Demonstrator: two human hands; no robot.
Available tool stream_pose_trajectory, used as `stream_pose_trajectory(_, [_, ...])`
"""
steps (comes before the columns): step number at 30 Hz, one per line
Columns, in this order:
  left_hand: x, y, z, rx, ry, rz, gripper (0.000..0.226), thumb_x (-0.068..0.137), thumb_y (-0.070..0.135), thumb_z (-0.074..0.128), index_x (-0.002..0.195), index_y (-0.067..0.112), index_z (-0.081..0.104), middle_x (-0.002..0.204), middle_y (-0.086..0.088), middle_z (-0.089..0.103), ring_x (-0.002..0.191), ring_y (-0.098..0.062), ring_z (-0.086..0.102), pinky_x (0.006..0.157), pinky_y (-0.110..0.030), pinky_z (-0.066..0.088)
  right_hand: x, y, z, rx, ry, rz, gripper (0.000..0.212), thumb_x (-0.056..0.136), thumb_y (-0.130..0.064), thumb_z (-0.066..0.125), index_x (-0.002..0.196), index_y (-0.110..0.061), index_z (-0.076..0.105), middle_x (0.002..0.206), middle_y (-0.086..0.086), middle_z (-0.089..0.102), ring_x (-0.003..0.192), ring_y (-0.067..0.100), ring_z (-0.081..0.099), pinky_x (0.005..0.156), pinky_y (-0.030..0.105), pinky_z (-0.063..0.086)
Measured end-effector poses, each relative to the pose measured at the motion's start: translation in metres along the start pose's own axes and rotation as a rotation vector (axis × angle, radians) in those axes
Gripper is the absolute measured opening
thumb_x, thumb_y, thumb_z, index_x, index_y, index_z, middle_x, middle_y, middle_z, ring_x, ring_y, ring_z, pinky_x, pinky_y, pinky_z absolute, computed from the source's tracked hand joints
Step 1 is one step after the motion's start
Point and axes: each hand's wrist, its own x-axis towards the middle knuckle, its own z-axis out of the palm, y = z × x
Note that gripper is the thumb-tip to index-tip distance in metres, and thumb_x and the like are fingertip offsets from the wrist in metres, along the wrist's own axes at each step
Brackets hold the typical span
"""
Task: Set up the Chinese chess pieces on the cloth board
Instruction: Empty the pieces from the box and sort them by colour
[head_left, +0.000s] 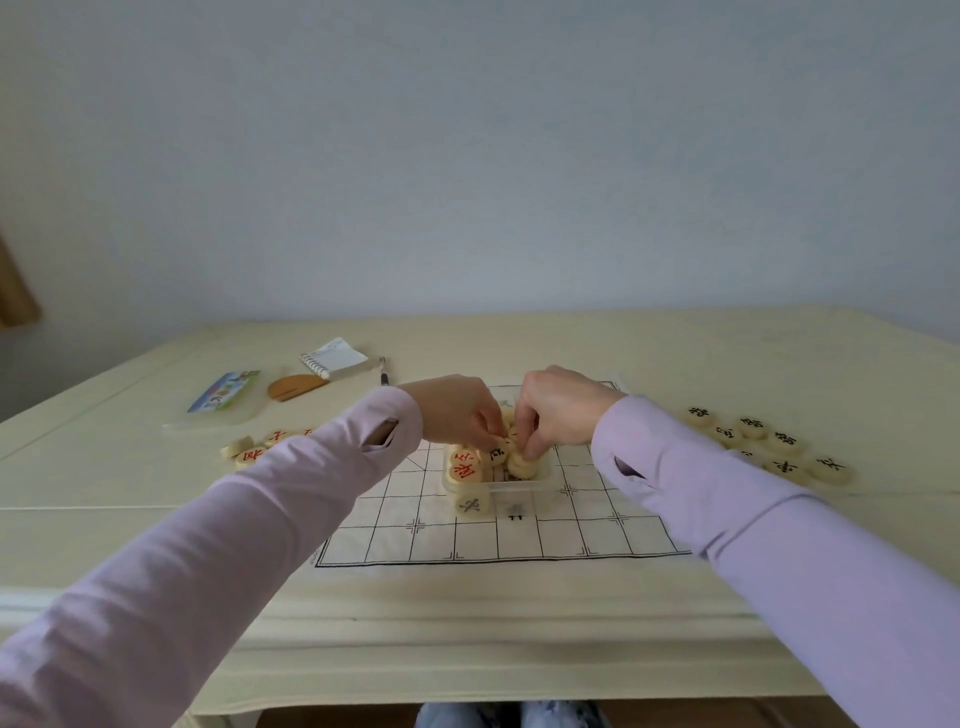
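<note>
Chess pieces (521, 466) between curled fingers (540, 440)

Cream table (519, 597) — cloth board (519, 540); black pieces (769, 441); notebook (337, 358); pen (383, 370).

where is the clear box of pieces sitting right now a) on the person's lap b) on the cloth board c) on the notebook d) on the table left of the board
b: the clear box stands on the cloth board, whose grid lines show around it.
</note>
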Motion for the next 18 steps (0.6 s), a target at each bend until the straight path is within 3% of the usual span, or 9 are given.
stream_pose_trajectory(6, [0.000,-0.003,-0.005,-0.104,0.072,-0.025,0.024,0.092,0.026,0.055,0.111,0.018,0.067,0.103,0.000,0.070,0.097,-0.015,0.063,0.090,-0.028,0.046,-0.001,0.005,-0.003,0.077,0.088,0.028,0.020,0.082,-0.009,0.068,0.100,-0.016,0.074,0.100,0.002,0.070,0.094,0.021,0.063,0.079,0.027,0.049])
stream_pose_trajectory(10, [0.005,-0.006,-0.004,-0.096,0.101,-0.055,0.027,0.093,0.019,0.048,0.109,0.023,0.069,0.106,0.001,0.069,0.096,-0.016,0.061,0.090,-0.029,0.045,-0.001,0.003,-0.002,0.060,0.046,0.048,0.022,0.079,-0.020,0.073,0.100,-0.016,0.073,0.098,0.001,0.067,0.090,0.021,0.060,0.060,0.019,0.042])
stream_pose_trajectory(14, [0.005,-0.005,-0.005,-0.071,0.097,-0.065,0.030,0.095,0.018,0.042,0.108,0.022,0.069,0.103,0.001,0.066,0.090,-0.015,0.055,0.083,-0.025,0.042,0.004,-0.002,0.005,-0.019,-0.041,0.062,0.034,0.066,-0.030,0.082,0.097,-0.019,0.071,0.101,-0.001,0.068,0.093,0.020,0.063,0.074,0.028,0.049])
stream_pose_trajectory(18, [0.004,-0.007,-0.007,-0.050,0.093,-0.071,0.027,0.095,0.022,0.045,0.108,0.020,0.068,0.108,-0.001,0.066,0.096,-0.018,0.056,0.085,-0.027,0.042,0.007,-0.006,0.009,-0.121,-0.048,0.061,0.043,0.065,-0.031,0.081,0.105,-0.020,0.069,0.099,-0.001,0.064,0.090,0.020,0.062,0.069,0.027,0.046])
